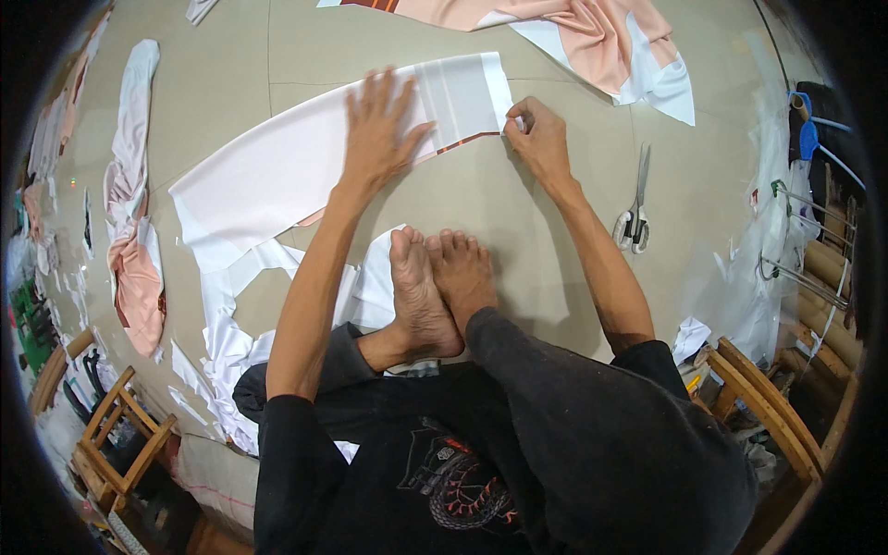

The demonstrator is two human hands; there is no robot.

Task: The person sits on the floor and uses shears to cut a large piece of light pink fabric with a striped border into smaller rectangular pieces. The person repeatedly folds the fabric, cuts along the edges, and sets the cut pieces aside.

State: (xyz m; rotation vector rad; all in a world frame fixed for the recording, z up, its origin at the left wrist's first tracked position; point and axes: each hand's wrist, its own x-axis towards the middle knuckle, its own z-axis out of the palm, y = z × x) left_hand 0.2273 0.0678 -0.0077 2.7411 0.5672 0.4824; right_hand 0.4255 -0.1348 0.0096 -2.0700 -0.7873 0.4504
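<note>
A long curved fabric piece, pale pink with white edges and a striped grey end, lies flat on the tiled floor in front of me. My left hand rests on it near the stripes, palm down with the fingers spread. At the right end, my right hand pinches the white corner of the same piece between thumb and fingers. A pair of scissors with pale handles lies on the floor to the right, apart from both hands.
Peach and white fabric is bunched at the far right. A crumpled strip of cloth lies at the left, and white scraps spread beside my legs. Wooden stools and rolls line the sides. My bare feet are between my arms.
</note>
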